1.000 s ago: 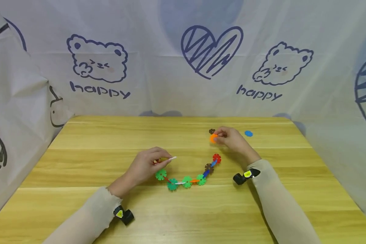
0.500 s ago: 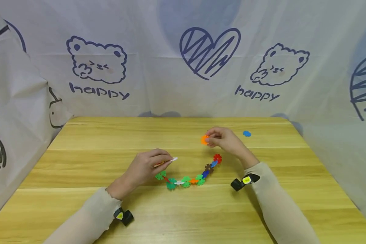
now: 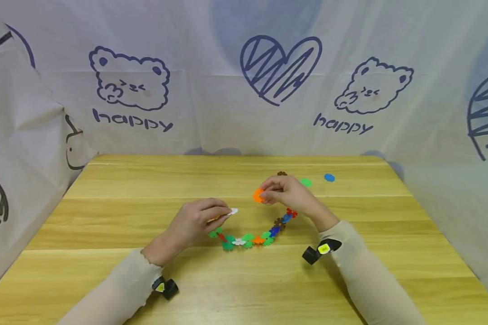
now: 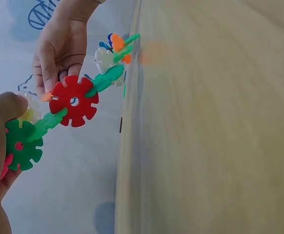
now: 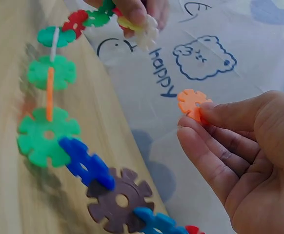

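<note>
My left hand (image 3: 195, 225) pinches one end of a chain of notched plastic discs, where a white disc (image 3: 233, 211) sticks out past the fingertips. From there the chain curves over the table through green, red, white, orange, blue and brown discs to a red disc (image 3: 291, 212). Between thumb and fingers my right hand (image 3: 288, 194) holds a loose orange disc (image 5: 194, 104), apart from the chain. In the left wrist view, a red disc (image 4: 73, 101) and a dark green disc (image 4: 24, 146) of the chain show close up, and the left hand partly covers that end.
Behind the right hand lie a loose brown disc (image 3: 282, 174), a light green disc (image 3: 306, 182) and a blue disc (image 3: 329, 178). The wooden table (image 3: 244, 289) ends at a white printed cloth (image 3: 211, 113).
My right hand has moved left and nearer with the orange disc, toward the left hand. The light green disc behind it has come into view. My left hand stays nearly still.
</note>
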Action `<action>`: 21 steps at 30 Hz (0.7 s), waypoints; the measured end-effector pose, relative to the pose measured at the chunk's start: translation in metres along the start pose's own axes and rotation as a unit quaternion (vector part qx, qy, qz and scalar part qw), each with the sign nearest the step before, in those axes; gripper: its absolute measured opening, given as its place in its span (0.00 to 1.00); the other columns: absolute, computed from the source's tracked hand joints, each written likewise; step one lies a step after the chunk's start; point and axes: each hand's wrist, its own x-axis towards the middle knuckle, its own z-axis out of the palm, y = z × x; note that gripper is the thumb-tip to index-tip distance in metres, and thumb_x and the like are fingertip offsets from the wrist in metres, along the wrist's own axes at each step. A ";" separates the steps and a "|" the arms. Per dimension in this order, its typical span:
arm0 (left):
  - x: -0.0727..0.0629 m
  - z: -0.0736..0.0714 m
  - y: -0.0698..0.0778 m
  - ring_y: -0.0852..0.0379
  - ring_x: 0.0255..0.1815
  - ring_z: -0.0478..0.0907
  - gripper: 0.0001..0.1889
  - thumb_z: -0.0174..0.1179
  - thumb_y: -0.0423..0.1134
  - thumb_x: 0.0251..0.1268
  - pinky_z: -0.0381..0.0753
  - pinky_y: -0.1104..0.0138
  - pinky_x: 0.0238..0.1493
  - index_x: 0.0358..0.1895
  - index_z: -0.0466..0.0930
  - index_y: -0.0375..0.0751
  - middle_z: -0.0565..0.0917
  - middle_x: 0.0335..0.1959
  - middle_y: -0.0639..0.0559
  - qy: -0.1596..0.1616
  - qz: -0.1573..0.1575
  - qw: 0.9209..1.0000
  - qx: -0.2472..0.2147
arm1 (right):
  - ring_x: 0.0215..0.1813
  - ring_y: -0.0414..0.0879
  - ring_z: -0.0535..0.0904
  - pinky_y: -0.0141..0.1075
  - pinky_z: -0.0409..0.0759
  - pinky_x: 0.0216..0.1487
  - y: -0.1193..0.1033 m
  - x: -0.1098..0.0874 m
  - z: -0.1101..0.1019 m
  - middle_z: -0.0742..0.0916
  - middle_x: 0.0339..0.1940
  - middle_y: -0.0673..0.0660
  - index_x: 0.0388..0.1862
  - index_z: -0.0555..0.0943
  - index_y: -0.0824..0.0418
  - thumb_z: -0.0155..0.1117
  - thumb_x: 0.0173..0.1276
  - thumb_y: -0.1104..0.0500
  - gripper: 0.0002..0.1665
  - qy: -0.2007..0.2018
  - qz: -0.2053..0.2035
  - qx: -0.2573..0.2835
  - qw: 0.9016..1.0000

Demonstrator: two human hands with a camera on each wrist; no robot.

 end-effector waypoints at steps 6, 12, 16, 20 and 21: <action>0.002 -0.002 0.002 0.56 0.34 0.84 0.10 0.74 0.30 0.49 0.83 0.70 0.36 0.37 0.88 0.37 0.86 0.37 0.49 0.000 0.016 1.000 0.011 | 0.43 0.68 0.82 0.56 0.81 0.45 -0.004 0.000 0.012 0.87 0.36 0.60 0.43 0.81 0.68 0.62 0.71 0.65 0.06 -0.023 -0.017 0.024 0.999; 0.004 -0.004 0.004 0.55 0.33 0.84 0.08 0.73 0.32 0.53 0.84 0.68 0.36 0.38 0.88 0.38 0.86 0.38 0.49 -0.001 0.028 0.999 0.028 | 0.43 0.70 0.82 0.57 0.81 0.46 -0.009 -0.001 0.020 0.87 0.37 0.61 0.42 0.80 0.69 0.61 0.71 0.68 0.05 -0.042 -0.024 0.043 0.998; 0.004 -0.004 0.004 0.56 0.32 0.84 0.08 0.73 0.32 0.54 0.84 0.67 0.35 0.37 0.89 0.38 0.86 0.38 0.49 0.000 0.031 0.999 0.030 | 0.43 0.69 0.82 0.57 0.81 0.46 -0.011 -0.002 0.023 0.86 0.37 0.61 0.42 0.79 0.69 0.60 0.71 0.69 0.04 -0.048 -0.022 0.046 0.998; 0.003 -0.004 0.004 0.56 0.32 0.84 0.08 0.73 0.33 0.54 0.84 0.67 0.35 0.38 0.89 0.37 0.86 0.38 0.49 -0.003 0.032 0.999 0.030 | 0.42 0.69 0.82 0.57 0.81 0.45 -0.011 -0.002 0.027 0.85 0.38 0.61 0.42 0.79 0.69 0.61 0.71 0.68 0.04 -0.053 -0.028 0.048 0.997; 0.003 -0.004 0.004 0.56 0.32 0.84 0.08 0.73 0.32 0.53 0.84 0.67 0.35 0.38 0.89 0.37 0.86 0.38 0.49 -0.003 0.032 0.999 0.030 | 0.43 0.70 0.82 0.56 0.81 0.45 -0.012 -0.002 0.027 0.85 0.38 0.62 0.42 0.79 0.69 0.61 0.71 0.68 0.04 -0.055 -0.029 0.050 0.997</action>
